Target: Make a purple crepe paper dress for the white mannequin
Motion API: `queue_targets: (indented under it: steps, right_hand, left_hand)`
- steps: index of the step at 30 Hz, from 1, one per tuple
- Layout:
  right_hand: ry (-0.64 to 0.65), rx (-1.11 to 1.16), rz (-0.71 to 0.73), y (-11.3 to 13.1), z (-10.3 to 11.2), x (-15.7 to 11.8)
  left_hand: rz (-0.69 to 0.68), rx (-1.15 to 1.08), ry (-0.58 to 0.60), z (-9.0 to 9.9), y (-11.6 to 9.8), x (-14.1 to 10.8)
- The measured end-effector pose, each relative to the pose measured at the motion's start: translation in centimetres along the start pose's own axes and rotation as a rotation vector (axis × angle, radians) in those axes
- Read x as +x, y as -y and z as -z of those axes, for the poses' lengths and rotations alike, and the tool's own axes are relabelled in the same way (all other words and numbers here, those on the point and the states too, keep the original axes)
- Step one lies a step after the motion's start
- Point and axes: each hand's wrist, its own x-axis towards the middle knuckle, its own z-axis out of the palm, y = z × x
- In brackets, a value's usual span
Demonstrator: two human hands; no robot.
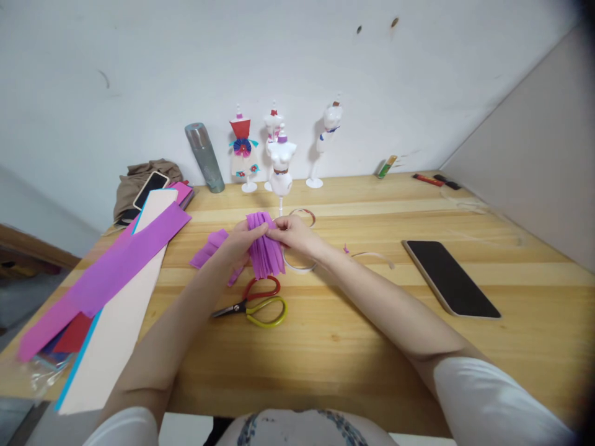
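We hold a bunch of pleated purple paper (267, 257) above the middle of the tabletop (353, 365). Our left hand (242, 240) grips its left side, thumb laid across the folds, while our right hand (294, 234) pinches the upper right part between thumb and fingers. To the left of the bunch, near our left hand, lies another folded purple piece (209, 249). Just on the near side are scissors (242, 306) with one red and one yellow handle, blades pointing left. On the far side of our hands stands a white mannequin (281, 176) with a brown band at its waist; behind it to the left is one in a red and cream dress (242, 148). Farther left, a bottle (205, 160) leans against the wall (162, 74). At the left, a long purple strip (134, 257) crosses a cream sheet (125, 334) with a blue edge. To the right lies a phone (450, 279), dark screen up.
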Motion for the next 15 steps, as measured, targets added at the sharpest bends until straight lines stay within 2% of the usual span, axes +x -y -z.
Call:
queue_targets:
  steps: [11, 15]
  right_hand:
    - [0.008, 0.028, -0.009, -0.4, 0.8, 0.4]
    - [0.015, 0.080, -0.031, -0.5, 1.0, 0.4]
  left_hand:
    - [-0.074, 0.016, -0.109, 1.1, 0.4, 0.8]
    - [-0.047, 0.031, -0.058, 1.4, 0.2, 0.7]
